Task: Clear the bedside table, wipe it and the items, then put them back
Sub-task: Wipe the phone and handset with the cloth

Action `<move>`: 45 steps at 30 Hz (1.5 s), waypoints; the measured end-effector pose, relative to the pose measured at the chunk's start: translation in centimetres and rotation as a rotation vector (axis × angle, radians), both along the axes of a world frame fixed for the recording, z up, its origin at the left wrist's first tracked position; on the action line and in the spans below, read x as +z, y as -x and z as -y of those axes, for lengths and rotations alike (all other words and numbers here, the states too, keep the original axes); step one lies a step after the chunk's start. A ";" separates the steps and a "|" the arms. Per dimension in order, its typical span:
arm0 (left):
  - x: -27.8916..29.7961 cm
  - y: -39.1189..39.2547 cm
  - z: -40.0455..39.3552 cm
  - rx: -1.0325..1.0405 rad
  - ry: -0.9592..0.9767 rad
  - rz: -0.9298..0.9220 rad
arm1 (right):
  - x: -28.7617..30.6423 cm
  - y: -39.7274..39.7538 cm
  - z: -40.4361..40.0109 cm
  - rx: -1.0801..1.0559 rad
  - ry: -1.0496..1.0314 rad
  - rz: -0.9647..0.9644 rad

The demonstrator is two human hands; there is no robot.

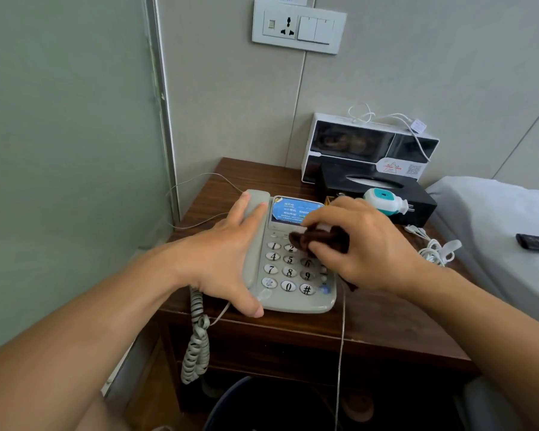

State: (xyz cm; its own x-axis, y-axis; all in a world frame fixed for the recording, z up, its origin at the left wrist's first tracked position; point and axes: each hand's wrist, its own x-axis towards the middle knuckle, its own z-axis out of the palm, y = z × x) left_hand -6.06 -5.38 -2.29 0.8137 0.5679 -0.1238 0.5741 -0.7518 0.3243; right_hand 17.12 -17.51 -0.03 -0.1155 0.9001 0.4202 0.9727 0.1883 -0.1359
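My left hand [227, 244] lies over the handset [253, 234] of the grey telephone [293, 275], its fingers [255, 209] stretched out and relaxed along the receiver while the thumb reaches down past the phone's front corner. My right hand [364, 244] is over the keypad, its fingers [321, 220] curled around a dark brown cloth [318, 241], which is bunched and pressed against the upper keys just under those fingertips. The phone sits on the dark wooden worktop [371, 325], directly beneath both hands, with its blue label [293, 209] showing just beyond my right fingertips. The coiled cord [196, 343] hangs off the worktop's front edge below my left thumb.

Beyond my right knuckles a small white and teal plug-in device [385, 202] lies against a black tissue box [417, 200], and behind that stands a white box with dark windows [367, 144], a white cable [395, 122] draped over its top. To the right of my right wrist a bundle of white charging cables [436, 247] rests near the worktop's edge. Further right is the bed [495, 219], with a black remote [535, 244] lying on it. A wall socket panel [299, 26] is on the wall above, and a dark bin [231, 405] stands under the worktop.
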 end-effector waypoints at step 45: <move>-0.6 2.9 2.0 -0.195 -0.271 0.167 | -3.0 0.8 -0.1 0.048 0.038 -0.110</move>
